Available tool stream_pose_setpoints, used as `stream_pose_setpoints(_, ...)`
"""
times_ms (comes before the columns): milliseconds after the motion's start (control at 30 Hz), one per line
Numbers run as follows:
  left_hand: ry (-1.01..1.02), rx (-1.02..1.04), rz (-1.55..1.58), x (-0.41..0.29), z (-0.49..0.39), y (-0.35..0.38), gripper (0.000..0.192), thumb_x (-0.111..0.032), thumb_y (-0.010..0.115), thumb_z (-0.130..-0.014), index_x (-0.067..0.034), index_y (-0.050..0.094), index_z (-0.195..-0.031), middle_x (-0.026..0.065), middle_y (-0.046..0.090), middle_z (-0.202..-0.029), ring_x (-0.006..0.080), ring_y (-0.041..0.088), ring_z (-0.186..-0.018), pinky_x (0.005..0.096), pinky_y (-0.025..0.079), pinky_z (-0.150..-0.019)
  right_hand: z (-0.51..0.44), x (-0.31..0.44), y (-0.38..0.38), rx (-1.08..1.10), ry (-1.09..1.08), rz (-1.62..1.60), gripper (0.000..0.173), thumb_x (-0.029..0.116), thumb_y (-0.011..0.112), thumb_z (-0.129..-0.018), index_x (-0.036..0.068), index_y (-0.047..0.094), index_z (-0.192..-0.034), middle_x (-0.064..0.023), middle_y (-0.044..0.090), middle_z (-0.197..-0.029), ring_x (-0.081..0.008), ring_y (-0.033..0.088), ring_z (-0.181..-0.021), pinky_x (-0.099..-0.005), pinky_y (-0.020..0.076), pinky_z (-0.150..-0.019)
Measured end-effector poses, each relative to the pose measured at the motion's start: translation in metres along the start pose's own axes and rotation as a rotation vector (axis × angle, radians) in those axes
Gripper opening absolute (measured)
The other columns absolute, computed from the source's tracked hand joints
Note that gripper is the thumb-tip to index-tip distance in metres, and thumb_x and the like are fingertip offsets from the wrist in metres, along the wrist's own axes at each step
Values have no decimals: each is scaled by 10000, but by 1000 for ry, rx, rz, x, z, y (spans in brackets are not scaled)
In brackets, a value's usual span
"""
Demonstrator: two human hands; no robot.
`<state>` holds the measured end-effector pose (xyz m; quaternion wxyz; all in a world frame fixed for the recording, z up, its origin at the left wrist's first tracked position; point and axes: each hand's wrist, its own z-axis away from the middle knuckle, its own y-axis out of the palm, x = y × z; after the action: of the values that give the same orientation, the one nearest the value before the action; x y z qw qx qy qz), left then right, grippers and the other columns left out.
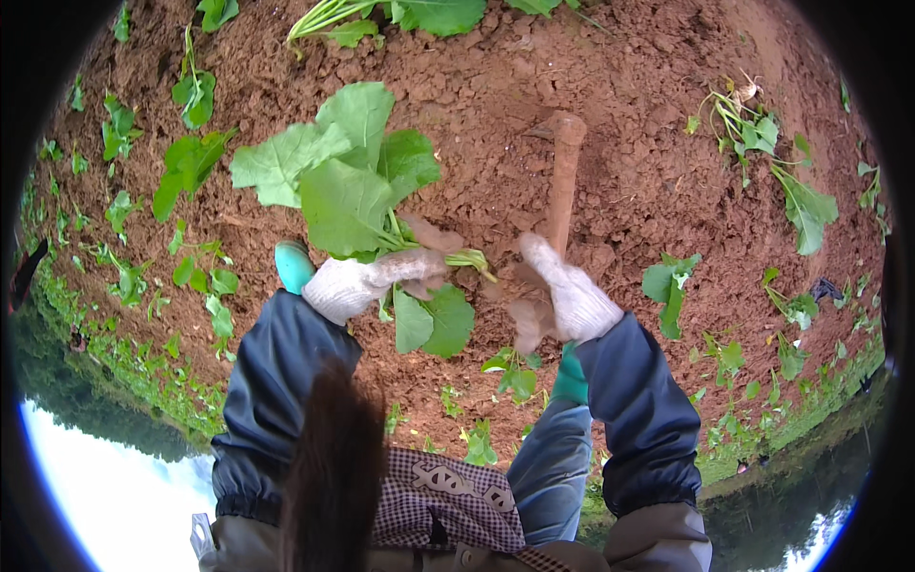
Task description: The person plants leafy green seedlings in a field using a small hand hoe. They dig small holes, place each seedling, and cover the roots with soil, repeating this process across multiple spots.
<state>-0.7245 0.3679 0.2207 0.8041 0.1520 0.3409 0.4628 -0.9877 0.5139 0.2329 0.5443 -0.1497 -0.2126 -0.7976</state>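
Observation:
My left hand (386, 275), in a white knit glove with soil-stained fingers, grips a bunch of broad-leaved green seedlings (347, 193). Their pale stem ends (470, 260) stick out past the fingers to the right. More leaves hang below that hand. My right hand (561, 297), gloved the same way, is low over the reddish-brown soil (493, 171) with its fingers apart and nothing visible between them. Just beyond it lies a short hoe with a wooden handle (563, 182); the handle's near end is hidden behind the right hand, and the blade is mostly hidden at the far end.
Loose seedlings lie at the top (439, 16) and on the right (804, 204). Small plants dot the soil on both sides, including one (518, 375) below my right hand. Green boots (293, 266) show near my wrists. A checked apron (447, 497) hangs at the bottom.

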Motion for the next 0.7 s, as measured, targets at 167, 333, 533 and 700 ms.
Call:
stream_pose_setpoints(167,220,-319,238,7,-14,11,441,-184,664,-987,54,572,-1347,148,682,-1221,238,702,-1024,364,591,-868,-38,-19,-30,-712,-257,395,746,291,740,-924,-31,363,-1482,-235,586,-1299,-289,640,-1092,-413,569,-896)
stream_pose_setpoints(333,280,-508,410,17,-36,6,408,-161,669,-978,52,597,-1319,154,684,-1213,238,707,-984,365,604,-860,-90,-79,-16,-317,12,-326,244,158,798,-869,16,633,-979,-25,600,-695,-128,540,-536,-293,473,-487)
stream_pose_setpoints(533,379,-677,468,29,-41,3,315,-146,630,-1003,48,623,-1252,143,708,-1068,226,714,-932,337,625,-829,-46,-40,1,-443,-102,-293,283,217,791,-863,26,641,-1007,-22,597,-707,-104,550,-552,-280,526,-506)
stream_pose_setpoints(700,431,-774,523,26,-32,-7,288,-121,643,-991,55,632,-1219,148,713,-1048,230,722,-908,324,639,-796,8,-12,7,-435,-365,175,230,164,722,-893,-27,641,-993,-76,627,-664,-136,528,-453,-306,524,-497)
